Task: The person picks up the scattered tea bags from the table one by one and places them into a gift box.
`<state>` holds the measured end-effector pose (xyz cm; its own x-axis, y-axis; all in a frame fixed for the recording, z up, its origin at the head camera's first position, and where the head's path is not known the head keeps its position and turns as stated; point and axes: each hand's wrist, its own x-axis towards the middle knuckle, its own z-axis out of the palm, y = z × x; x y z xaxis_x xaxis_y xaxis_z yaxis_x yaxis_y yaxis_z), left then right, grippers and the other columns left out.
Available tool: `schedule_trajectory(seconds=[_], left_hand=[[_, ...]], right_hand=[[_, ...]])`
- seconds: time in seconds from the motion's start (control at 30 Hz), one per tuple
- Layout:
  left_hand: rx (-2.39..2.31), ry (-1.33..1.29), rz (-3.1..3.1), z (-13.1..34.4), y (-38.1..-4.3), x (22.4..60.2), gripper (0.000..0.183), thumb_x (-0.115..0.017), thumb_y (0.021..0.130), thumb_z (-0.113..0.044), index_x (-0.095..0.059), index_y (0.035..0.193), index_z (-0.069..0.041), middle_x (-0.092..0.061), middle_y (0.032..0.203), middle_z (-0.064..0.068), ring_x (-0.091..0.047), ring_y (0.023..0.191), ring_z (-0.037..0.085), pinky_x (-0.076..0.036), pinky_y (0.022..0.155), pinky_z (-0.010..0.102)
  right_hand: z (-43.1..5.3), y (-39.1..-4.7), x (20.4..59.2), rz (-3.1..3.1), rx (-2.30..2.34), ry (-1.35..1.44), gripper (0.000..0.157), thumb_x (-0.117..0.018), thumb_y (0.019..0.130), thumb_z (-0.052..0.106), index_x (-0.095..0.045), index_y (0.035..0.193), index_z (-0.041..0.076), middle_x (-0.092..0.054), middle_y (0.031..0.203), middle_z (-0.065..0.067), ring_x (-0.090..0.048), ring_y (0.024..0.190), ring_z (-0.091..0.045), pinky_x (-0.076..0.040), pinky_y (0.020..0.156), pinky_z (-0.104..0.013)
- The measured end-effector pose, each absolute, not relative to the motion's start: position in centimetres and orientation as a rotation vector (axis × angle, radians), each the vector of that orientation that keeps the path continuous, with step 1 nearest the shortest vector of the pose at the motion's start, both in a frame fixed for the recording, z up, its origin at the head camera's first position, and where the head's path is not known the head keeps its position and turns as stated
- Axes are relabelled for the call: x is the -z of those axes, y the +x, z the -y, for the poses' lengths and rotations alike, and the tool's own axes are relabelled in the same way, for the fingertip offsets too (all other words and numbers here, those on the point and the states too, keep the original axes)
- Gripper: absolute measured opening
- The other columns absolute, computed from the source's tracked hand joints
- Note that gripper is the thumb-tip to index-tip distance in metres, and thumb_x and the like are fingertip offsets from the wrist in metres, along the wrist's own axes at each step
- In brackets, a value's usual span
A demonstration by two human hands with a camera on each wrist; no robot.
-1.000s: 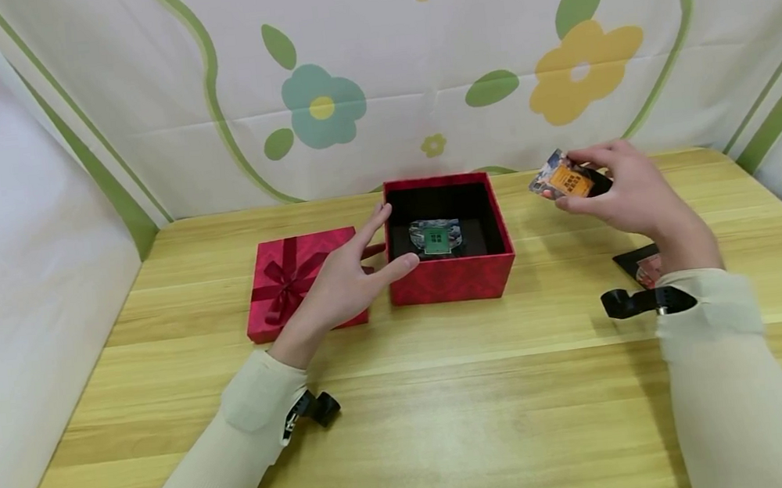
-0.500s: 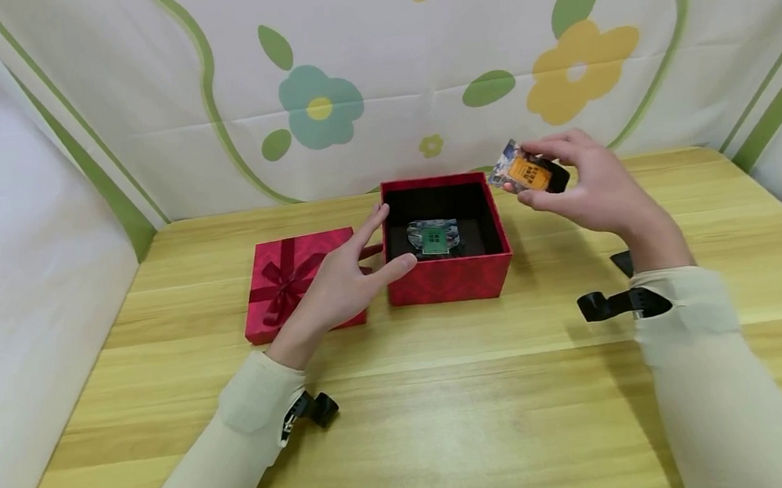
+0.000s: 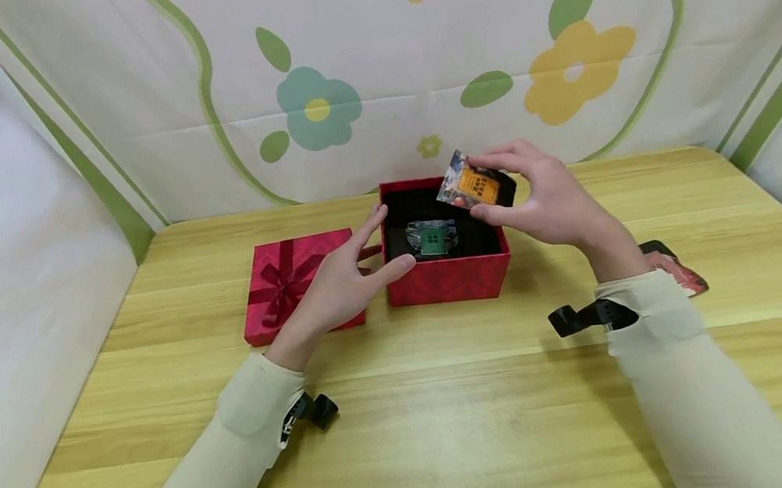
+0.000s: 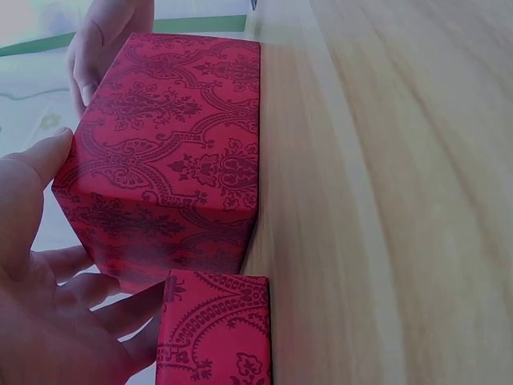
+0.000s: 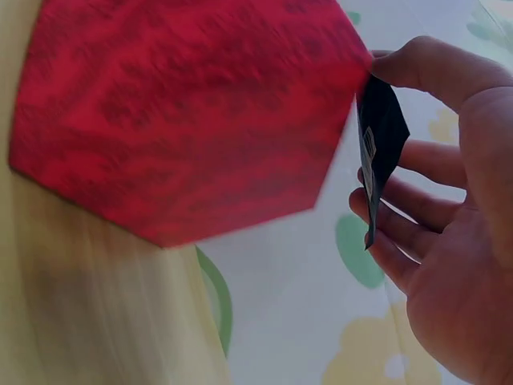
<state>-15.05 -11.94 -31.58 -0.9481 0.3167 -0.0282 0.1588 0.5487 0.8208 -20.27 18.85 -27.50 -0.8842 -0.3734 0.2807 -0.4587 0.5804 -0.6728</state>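
Observation:
My right hand (image 3: 547, 196) pinches a small sachet (image 3: 476, 186) with an orange label between thumb and fingers, over the right half of the open red gift box (image 3: 448, 280). In the right wrist view the black back of the sachet (image 5: 383, 128) shows beside the box wall. Inside the box lies a second sachet (image 3: 432, 238) with a green label. My left hand (image 3: 338, 280) rests at the box's left side, thumb at the front corner and fingers stretched along the wall. Its thumb (image 4: 50, 154) touches the box edge in the left wrist view.
The red box lid (image 3: 276, 298) with a ribbon bow lies left of the box, partly under my left hand in view. A red and black sachet (image 3: 678, 270) lies on the table, beyond my right wrist. A flowered cloth (image 3: 416, 61) hangs behind the table.
My right hand has carried the orange-labelled sachet leftward from beside the box to above it. The red and black sachet now shows right of my wrist. My left hand has stayed at the box.

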Motion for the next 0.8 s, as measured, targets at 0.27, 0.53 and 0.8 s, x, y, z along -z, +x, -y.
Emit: schedule_trajectory(seconds=[0.27, 0.53, 0.8], left_hand=[[-1.367, 0.394, -2.594, 12.0, -15.1, 31.6, 0.084, -0.069, 0.099, -0.057, -0.021, 0.167, -0.049, -0.014, 0.176, -0.025, -0.050, 0.152, 0.028, -0.053, 0.114, 0.051], [-1.379, 0.397, -2.580, 11.9, -15.2, 31.7, 0.085, -0.068, 0.099, -0.057, -0.021, 0.169, -0.045, -0.014, 0.176, -0.024, -0.050, 0.152, 0.029, -0.052, 0.115, 0.051], [-1.387, 0.390, -2.579, 11.9, -15.1, 31.5, 0.087, -0.070, 0.098, -0.057, -0.020, 0.169, -0.045, -0.015, 0.176, -0.022, -0.049, 0.152, 0.029, -0.053, 0.115, 0.050]], right_hand=[[-16.4, -20.3, 28.6, 2.705, -1.156, 0.828, 0.062, -0.084, 0.092, 0.023, -0.063, 0.149, 0.014, -0.055, 0.154, -0.009, -0.049, 0.144, -0.031, -0.044, 0.117, -0.056], [-15.6, -20.4, 29.6, 2.712, -1.128, 0.895, 0.063, -0.085, 0.091, 0.021, -0.063, 0.149, 0.012, -0.054, 0.154, -0.009, -0.053, 0.138, -0.029, -0.051, 0.108, -0.050], [-15.0, -20.4, 29.4, 2.796, -0.992, 0.944, 0.064, -0.086, 0.090, 0.024, -0.063, 0.148, 0.007, -0.052, 0.154, -0.011, -0.048, 0.143, -0.034, -0.046, 0.118, -0.054]])
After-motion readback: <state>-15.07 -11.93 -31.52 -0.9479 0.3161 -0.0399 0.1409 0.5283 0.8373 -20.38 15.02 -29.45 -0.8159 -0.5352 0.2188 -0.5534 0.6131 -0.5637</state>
